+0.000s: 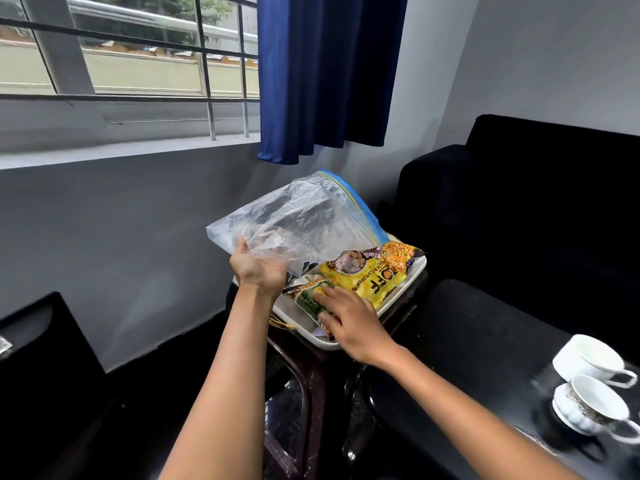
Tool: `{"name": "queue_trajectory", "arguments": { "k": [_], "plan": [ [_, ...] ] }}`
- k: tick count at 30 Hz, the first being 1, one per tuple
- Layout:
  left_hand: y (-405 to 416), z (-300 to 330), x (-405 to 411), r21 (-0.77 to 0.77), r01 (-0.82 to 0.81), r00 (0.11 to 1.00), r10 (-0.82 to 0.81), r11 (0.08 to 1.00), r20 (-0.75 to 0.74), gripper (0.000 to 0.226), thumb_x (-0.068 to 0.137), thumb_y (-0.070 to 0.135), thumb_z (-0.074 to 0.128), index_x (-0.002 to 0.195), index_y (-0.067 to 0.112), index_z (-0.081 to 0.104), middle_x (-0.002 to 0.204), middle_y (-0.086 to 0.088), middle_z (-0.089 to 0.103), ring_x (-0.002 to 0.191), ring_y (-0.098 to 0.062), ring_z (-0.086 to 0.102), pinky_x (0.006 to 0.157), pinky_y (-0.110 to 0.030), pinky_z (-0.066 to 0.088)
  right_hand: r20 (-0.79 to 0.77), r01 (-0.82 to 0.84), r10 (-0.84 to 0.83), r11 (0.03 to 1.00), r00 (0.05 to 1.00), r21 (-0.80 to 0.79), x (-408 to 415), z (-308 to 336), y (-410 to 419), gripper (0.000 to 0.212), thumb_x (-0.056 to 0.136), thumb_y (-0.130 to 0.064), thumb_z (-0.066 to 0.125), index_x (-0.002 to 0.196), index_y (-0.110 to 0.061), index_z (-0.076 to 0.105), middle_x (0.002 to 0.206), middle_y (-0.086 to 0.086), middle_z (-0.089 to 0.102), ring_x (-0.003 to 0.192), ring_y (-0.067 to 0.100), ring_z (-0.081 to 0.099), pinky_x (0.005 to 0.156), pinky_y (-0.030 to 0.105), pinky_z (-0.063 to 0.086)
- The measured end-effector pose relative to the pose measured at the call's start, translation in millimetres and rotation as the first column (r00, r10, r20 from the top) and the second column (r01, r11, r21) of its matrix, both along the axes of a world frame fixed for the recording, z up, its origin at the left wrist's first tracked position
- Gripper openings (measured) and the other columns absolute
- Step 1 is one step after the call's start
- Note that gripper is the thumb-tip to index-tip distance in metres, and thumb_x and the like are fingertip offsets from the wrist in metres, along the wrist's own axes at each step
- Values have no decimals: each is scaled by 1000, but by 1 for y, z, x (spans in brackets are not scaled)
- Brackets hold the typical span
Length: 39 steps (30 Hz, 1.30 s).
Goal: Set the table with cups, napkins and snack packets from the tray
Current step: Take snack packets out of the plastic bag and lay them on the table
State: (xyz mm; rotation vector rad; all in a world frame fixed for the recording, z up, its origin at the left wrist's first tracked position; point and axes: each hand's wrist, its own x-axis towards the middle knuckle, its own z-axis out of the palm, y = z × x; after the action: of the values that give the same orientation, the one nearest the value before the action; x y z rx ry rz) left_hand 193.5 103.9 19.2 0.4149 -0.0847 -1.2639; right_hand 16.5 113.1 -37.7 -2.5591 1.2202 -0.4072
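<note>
A clear plastic bag [298, 220] edged with a blue zip strip is seen above a white tray [403, 292]. On the tray, a yellow snack packet [370, 275] printed with orange lettering and a green packet [310, 299] are shown. Two white cups are seen on a glossy black table [485, 393]: a plain one [588, 358] and one [595, 405] patterned in brown. A deep blue curtain [329, 74] is hung against a grey wall [138, 220].

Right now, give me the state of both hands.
Left hand: grips the clear zip bag, lifted over the tray.
Right hand: fingers curled on the green snack packet.
</note>
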Motion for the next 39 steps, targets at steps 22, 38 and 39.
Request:
{"name": "queue_trajectory", "arguments": {
  "k": [22, 38, 39],
  "plan": [
    [-1, -9, -75, 246, 455, 695, -514, 856, 503, 32, 90, 22, 57, 122, 17, 55, 123, -9, 60, 71, -18, 72, 55, -29, 60, 622, 6, -704, 660, -344, 751, -111, 86, -10, 23, 77, 8, 66, 80, -13, 56, 83, 8, 63, 53, 9, 63, 65, 25, 51],
    [58, 11, -215, 205, 814, 281, -677, 544, 681, 46, 86, 50, 49, 91, 12, 74, 86, -11, 73, 78, -23, 70, 71, -35, 53, 454, 407, -418, 905, 787, 128, -172, 60, 84, 44, 79, 7, 42, 114, -6, 65, 126, -8, 54, 114, 5, 36, 98, 6, 24],
    [61, 11, -219, 217, 796, 289, -669, 565, 685, 40, 86, 44, 52, 91, 9, 71, 80, -10, 72, 71, -22, 70, 66, -31, 54, 440, 389, -414, 909, 797, 151, -173, 62, 92, 37, 76, 0, 44, 104, -5, 67, 115, -9, 57, 110, 4, 34, 94, 8, 26]
  ]
}}
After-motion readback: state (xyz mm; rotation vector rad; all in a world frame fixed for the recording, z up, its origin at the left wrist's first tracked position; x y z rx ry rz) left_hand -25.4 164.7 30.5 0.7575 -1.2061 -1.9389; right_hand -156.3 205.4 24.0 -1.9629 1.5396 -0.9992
